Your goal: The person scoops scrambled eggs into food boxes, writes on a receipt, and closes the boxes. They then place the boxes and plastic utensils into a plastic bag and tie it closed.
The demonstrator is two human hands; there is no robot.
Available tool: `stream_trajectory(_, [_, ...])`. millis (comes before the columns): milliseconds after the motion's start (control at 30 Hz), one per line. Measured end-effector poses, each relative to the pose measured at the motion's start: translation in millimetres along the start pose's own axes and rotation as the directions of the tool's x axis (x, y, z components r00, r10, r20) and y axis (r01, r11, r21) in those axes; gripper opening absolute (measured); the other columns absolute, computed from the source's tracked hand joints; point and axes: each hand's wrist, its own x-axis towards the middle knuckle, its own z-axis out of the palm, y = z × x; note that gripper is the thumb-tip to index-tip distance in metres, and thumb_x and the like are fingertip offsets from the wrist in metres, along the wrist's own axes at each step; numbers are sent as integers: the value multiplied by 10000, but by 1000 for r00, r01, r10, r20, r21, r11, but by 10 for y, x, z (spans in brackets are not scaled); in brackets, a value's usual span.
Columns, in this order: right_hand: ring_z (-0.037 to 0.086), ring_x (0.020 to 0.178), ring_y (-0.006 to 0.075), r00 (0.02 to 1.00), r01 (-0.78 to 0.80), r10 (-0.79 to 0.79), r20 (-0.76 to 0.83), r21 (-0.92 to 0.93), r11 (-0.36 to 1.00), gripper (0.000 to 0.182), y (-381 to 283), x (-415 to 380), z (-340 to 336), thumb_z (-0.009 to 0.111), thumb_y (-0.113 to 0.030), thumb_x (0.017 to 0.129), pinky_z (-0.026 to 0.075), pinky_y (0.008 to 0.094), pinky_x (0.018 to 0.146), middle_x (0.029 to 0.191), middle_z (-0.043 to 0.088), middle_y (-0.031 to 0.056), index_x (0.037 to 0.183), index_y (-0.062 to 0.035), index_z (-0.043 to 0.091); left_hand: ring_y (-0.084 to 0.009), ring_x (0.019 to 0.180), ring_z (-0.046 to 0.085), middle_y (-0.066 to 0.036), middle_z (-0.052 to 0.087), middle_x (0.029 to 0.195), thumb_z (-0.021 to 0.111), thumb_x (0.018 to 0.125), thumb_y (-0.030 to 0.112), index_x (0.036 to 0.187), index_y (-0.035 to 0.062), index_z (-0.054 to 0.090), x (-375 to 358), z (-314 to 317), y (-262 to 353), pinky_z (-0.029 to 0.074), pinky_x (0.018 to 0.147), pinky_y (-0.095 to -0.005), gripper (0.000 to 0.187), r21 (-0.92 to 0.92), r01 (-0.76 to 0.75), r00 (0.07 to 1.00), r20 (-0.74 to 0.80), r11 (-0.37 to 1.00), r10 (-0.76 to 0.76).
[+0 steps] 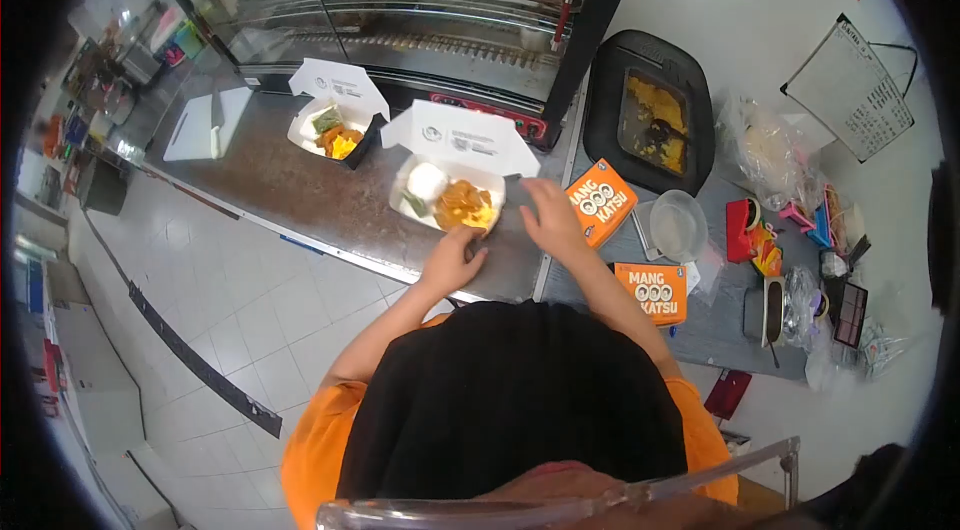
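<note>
An opened takeaway box [402, 202] stands in front of me on the counter, its white lid [455, 138] raised at the back. Inside are a ball of white rice [428, 181], brown saucy pieces [461, 202], yellow food [482, 217] and something green [414, 203]. My left hand [456, 260] is at the box's front edge, fingertips right at the rim, thumb apart from the fingers. To the right of the box, my right hand [552, 217] has its fingers spread beside the lid's side flap, holding nothing.
A second filled takeaway box [340, 148] stands open at the left, near a white cutting board [185, 130] with a knife. Behind is a glass display warmer [430, 50]. On the right are closed orange boxes [650, 278], a round plastic tub [676, 226] and a black pan [606, 120] with yellow food.
</note>
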Motion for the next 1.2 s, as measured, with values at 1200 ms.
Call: stream_trajectory(1200, [541, 809, 286, 999, 50, -49, -11, 94, 994, 76, -348, 312, 697, 553, -57, 753, 357, 418, 782, 766, 564, 95, 817, -96, 544, -59, 638, 529, -15, 565, 694, 632, 813, 44, 798, -1, 579, 305, -719, -942, 438, 584, -207, 72, -300, -129, 850, -524, 945, -50])
